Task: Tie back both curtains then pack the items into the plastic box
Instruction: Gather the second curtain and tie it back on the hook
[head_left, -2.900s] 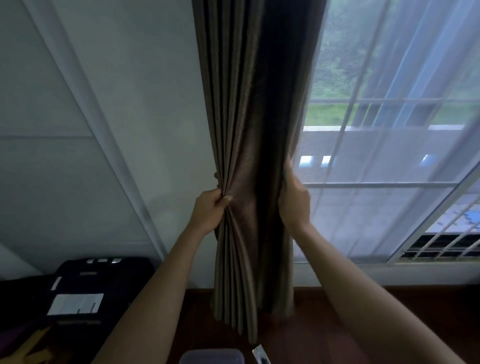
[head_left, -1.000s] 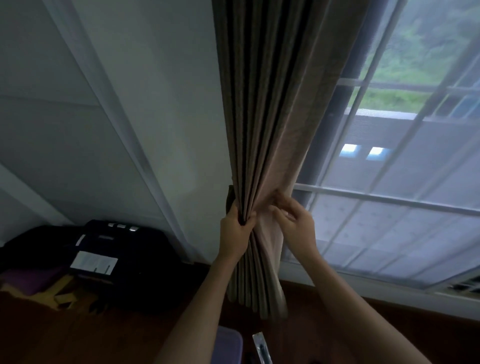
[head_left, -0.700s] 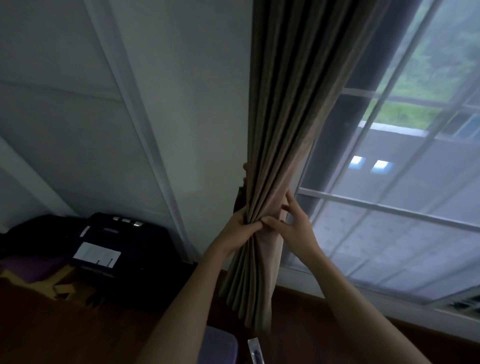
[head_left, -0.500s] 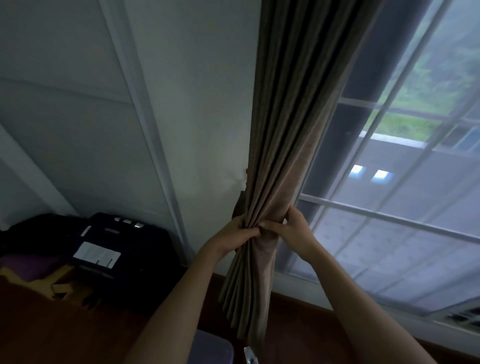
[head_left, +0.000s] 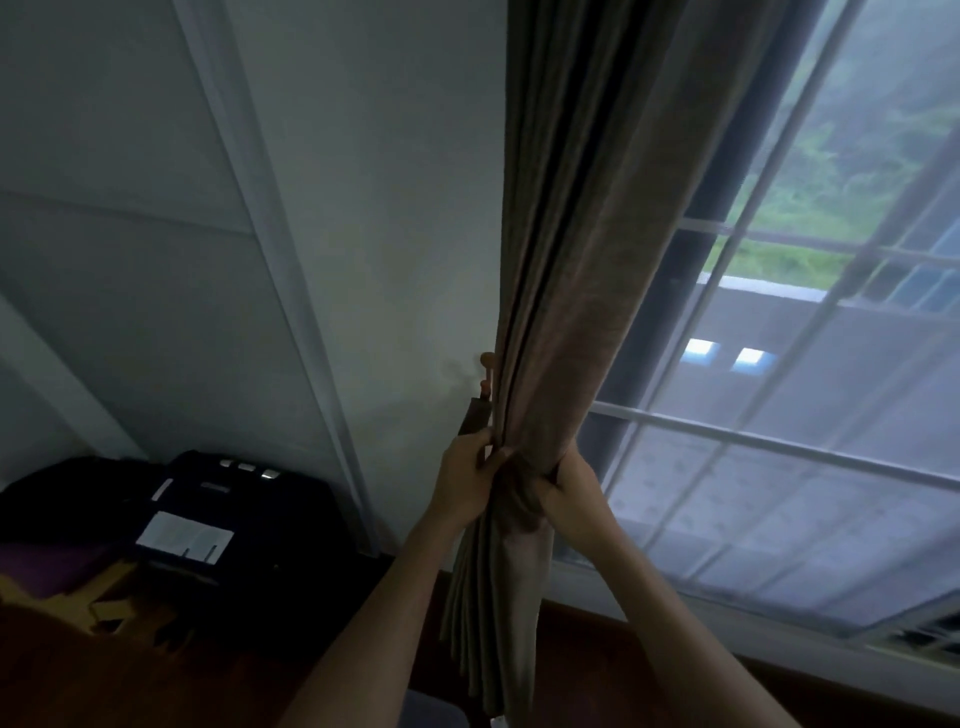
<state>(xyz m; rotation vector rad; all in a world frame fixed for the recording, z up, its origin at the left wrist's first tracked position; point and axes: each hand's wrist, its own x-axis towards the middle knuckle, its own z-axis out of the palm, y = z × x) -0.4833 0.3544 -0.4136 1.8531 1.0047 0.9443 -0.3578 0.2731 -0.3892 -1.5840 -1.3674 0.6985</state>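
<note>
Curtain (head_left: 566, 291) — brown-grey pleated fabric, hanging between the white wall (head_left: 374, 182) and the window (head_left: 779, 467), gathered into a narrow bundle at mid-height, loose folds falling below toward the dark floor (head_left: 104, 675).
Left hand (head_left: 465, 491) — grip closed on the left side of the gathered curtain, fingers wrapped around the pleats.
Right hand (head_left: 571, 493) — grip closed on the right side of the same bundle, level with the left hand and nearly touching it.
Tieback strap (head_left: 475, 415) — dark strip just above the left hand, at the curtain's left edge, below a small wall hook (head_left: 487, 366).
Plastic box (head_left: 431, 709) — only a pale corner visible at the bottom edge, under the left forearm.
Black case (head_left: 244, 514) — on the floor at left; white label (head_left: 184, 538) on top, print too small to read.
</note>
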